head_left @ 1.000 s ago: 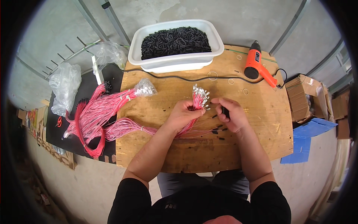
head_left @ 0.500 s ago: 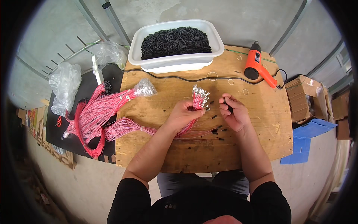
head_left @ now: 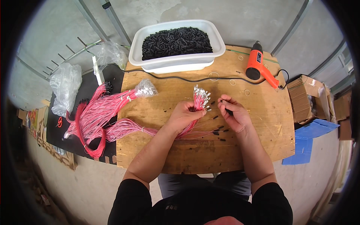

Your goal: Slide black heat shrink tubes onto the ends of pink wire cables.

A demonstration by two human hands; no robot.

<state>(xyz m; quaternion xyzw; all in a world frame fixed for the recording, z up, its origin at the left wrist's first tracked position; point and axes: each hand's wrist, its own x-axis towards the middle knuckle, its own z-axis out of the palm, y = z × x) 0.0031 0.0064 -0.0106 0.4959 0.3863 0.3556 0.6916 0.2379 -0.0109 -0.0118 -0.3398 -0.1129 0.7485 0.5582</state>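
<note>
My left hand (head_left: 182, 114) is closed round a bundle of thin pink wires (head_left: 190, 125), whose silvery metal terminals (head_left: 201, 96) fan out above the fist. To its right, my right hand (head_left: 235, 114) has its fingers curled and pinches a small black sleeve (head_left: 225, 101); more dark sleeves seem to sit in the palm, partly hidden. Between the hands and just below them, several wire ends capped with black sleeves (head_left: 216, 132) lie on the wooden table (head_left: 262, 146). The wires trail left from my fist toward a larger tied bunch (head_left: 129, 125).
A white tub (head_left: 176, 62) full of black sleeves stands at the back. An orange heat gun (head_left: 258, 67) lies back right, its black cable (head_left: 180, 78) crossing the table. More pink wire bundles (head_left: 97, 112), plastic bags (head_left: 66, 88) and red-handled scissors (head_left: 59, 122) are at left. Rubber bands (head_left: 213, 76) lie scattered.
My right hand has shifted slightly left toward the wire bundle, and the black sleeve has turned between its fingers. My left hand and the bundle have stayed in place.
</note>
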